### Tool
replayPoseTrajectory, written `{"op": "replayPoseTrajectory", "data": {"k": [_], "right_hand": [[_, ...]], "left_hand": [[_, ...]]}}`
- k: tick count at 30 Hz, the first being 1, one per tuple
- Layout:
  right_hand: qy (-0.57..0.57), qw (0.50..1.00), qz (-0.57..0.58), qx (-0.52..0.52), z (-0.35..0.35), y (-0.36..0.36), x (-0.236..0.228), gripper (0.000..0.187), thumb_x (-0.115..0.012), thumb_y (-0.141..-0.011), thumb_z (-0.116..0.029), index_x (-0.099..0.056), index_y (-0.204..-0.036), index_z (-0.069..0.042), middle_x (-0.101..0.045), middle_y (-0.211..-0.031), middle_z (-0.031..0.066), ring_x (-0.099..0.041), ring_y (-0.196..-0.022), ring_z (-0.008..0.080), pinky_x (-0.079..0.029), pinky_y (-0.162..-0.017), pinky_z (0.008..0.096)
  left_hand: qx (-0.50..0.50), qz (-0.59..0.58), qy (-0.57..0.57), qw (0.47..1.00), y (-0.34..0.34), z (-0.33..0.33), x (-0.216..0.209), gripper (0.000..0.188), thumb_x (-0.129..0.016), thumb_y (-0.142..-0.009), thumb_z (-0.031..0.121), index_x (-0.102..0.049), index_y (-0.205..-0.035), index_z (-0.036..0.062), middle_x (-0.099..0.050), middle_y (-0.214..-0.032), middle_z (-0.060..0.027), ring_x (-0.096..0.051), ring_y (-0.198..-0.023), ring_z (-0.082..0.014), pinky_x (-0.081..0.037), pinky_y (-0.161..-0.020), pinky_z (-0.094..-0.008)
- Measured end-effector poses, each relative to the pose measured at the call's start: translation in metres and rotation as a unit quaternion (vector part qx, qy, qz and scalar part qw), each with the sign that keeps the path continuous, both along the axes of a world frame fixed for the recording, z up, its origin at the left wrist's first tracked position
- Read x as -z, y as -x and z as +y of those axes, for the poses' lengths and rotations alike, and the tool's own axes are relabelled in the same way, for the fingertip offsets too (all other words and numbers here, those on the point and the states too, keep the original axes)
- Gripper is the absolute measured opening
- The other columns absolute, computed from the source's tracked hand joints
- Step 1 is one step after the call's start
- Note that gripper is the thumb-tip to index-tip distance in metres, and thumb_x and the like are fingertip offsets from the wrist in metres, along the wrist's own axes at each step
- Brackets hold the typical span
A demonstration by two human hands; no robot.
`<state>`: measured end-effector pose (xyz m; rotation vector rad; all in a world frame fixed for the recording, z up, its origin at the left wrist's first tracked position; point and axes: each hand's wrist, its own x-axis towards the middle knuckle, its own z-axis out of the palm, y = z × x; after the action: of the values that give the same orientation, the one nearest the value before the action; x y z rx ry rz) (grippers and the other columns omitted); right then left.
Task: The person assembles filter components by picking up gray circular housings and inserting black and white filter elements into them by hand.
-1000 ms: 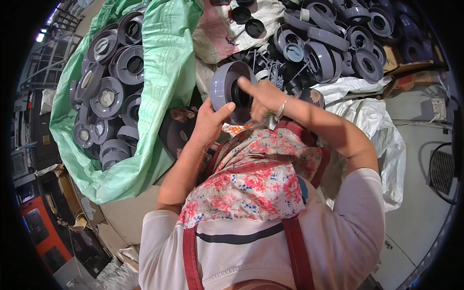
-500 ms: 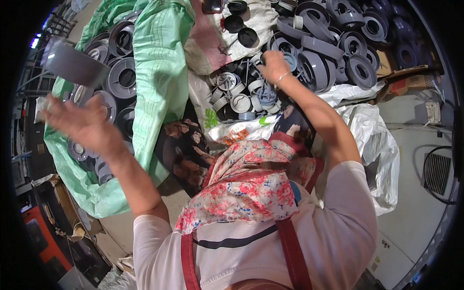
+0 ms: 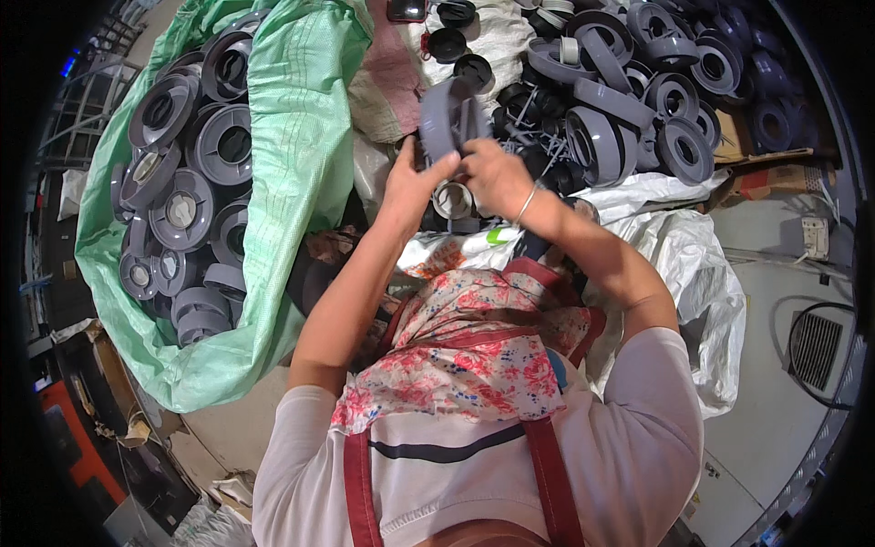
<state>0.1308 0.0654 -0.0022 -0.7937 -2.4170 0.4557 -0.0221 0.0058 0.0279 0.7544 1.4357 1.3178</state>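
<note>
Both hands meet at upper centre of the frame on one grey plastic spool (image 3: 448, 117). The spool stands on edge, its round flange facing left. The left hand (image 3: 410, 182) grips it from below, thumb against the lower rim and fingers curled behind. The right hand (image 3: 492, 173) closes on the spool's right side, fingers bent over the hub; a thin bangle (image 3: 526, 202) sits on that wrist. How the fingertips lie behind the spool cannot be told.

To the left, an open green woven sack (image 3: 283, 164) occupies the upper left of the frame and holds many grey spools (image 3: 182, 196) of the same kind, lying flat and tilted. At upper right, a heap of loose grey spools and rings (image 3: 638, 100) rests on white plastic sheeting (image 3: 693, 273), well apart from the sack. Smaller black caps (image 3: 460, 41) lie at the top centre, just above the held spool.

The person wears a white shirt with red apron straps (image 3: 360, 492) and a floral cloth (image 3: 465, 365) across the chest. A concrete floor (image 3: 775, 301) shows at right.
</note>
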Motion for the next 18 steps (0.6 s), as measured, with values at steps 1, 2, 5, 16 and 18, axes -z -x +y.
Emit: {"op": "replayPoseTrajectory", "data": {"k": [1,2,5,16,18], "right_hand": [[0.018,0.998,0.008,-0.051,-0.013,0.005,-0.007,0.011,-0.060,-0.071,-0.008,-0.057,-0.081,-0.002,-0.055,-0.095,0.0165,-0.054,-0.094,0.0327,-0.048,-0.078,0.0406],[0.057,0.997,-0.026,-0.054,-0.019,0.003,-0.011,0.016,-0.058,-0.071,-0.006,-0.055,-0.086,-0.001,-0.055,-0.096,0.0171,-0.053,-0.094,0.0337,-0.047,-0.079,0.0414],[0.126,0.987,-0.093,0.032,-0.018,-0.008,-0.006,0.032,-0.055,-0.070,-0.002,-0.048,-0.101,0.001,-0.053,-0.098,0.0188,-0.052,-0.094,0.0363,-0.045,-0.081,0.0431],[0.082,0.978,0.189,-0.041,-0.032,0.032,-0.041,0.059,-0.061,-0.072,-0.020,-0.043,-0.123,0.004,-0.042,-0.127,0.0285,-0.038,-0.121,0.0398,-0.029,-0.102,0.0400],[0.155,0.977,0.135,-0.064,-0.030,0.026,-0.046,0.061,-0.061,-0.071,-0.018,-0.042,-0.125,0.003,-0.038,-0.130,0.0296,-0.036,-0.123,0.0405,-0.028,-0.104,0.0394]], "left_hand": [[0.019,-0.092,0.059,0.994,0.002,0.007,0.006,0.058,-0.072,-0.074,0.023,-0.049,-0.115,-0.0101,-0.059,-0.102,-0.0145,-0.056,-0.094,-0.0202,-0.044,-0.083,-0.0288],[0.014,-0.083,0.054,0.995,-0.002,0.012,0.004,0.063,-0.074,-0.069,0.025,-0.049,-0.115,-0.0101,-0.061,-0.094,-0.0152,-0.058,-0.087,-0.0262,-0.046,-0.079,-0.0338],[0.043,0.411,-0.080,0.907,0.010,0.012,-0.002,0.069,-0.075,-0.063,0.027,-0.048,-0.115,-0.0097,-0.061,-0.092,-0.0189,-0.058,-0.086,-0.0320,-0.046,-0.078,-0.0382],[0.026,-0.179,-0.056,0.982,0.014,-0.048,-0.034,0.047,-0.060,-0.082,0.021,-0.045,-0.118,-0.0066,-0.058,-0.105,-0.0130,-0.057,-0.094,-0.0189,-0.046,-0.084,-0.0334],[0.033,-0.197,-0.053,0.978,0.017,-0.059,-0.034,0.050,-0.060,-0.082,0.022,-0.043,-0.120,-0.0068,-0.057,-0.110,-0.0138,-0.057,-0.097,-0.0200,-0.046,-0.087,-0.0340]]}}
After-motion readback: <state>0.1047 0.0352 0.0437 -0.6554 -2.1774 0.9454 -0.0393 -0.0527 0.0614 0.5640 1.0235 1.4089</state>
